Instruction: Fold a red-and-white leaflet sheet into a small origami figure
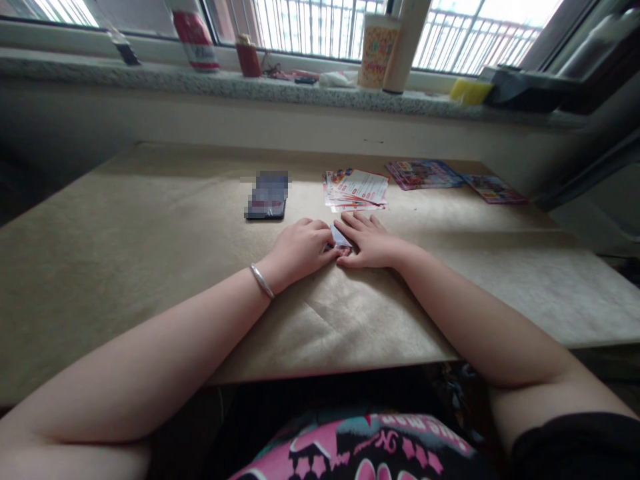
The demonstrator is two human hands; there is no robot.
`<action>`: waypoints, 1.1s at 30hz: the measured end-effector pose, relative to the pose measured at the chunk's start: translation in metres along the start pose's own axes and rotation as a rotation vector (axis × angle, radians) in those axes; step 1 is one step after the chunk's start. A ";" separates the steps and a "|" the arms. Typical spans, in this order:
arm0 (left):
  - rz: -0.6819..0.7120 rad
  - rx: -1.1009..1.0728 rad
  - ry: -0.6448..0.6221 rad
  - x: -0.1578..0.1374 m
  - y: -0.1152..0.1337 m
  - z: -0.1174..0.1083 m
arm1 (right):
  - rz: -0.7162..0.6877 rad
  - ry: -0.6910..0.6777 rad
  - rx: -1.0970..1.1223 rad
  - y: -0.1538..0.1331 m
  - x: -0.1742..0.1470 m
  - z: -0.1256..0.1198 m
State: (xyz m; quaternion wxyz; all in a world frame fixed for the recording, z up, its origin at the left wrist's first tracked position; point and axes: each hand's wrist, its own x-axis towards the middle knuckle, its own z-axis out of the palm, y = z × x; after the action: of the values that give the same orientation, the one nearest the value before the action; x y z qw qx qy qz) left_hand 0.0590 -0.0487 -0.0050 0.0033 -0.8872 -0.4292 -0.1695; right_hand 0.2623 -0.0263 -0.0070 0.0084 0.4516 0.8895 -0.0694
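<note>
A small folded piece of paper, whitish with a pinkish printed part, lies on the table between my two hands. My left hand, with a silver bracelet on the wrist, has its fingers curled and its thumb and fingertips on the left edge of the paper. Flat on the tabletop, my right hand has its fingers stretched out, with fingertips and thumb at the paper's right side. Both hands partly hide the paper. Just beyond them is a fanned pile of printed cards.
A phone, partly pixelated, lies left of the cards. Colourful booklets and another stack lie at the back right of the table. On the windowsill stand a red can, a patterned cup and a yellow object.
</note>
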 end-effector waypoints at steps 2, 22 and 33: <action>-0.002 -0.031 0.004 0.001 -0.002 0.001 | -0.014 0.007 0.005 0.002 -0.001 0.001; 0.069 -0.081 -0.065 -0.002 -0.020 0.005 | -0.006 0.050 0.032 0.007 0.001 0.007; 0.108 -0.001 -0.065 -0.005 -0.015 -0.001 | -0.057 0.208 0.107 0.007 -0.003 0.007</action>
State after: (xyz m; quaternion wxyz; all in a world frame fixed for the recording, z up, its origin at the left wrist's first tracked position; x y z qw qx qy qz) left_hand 0.0442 -0.0432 -0.0080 -0.0016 -0.9141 -0.3804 -0.1405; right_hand 0.2700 -0.0256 -0.0145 -0.1101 0.4306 0.8931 -0.0696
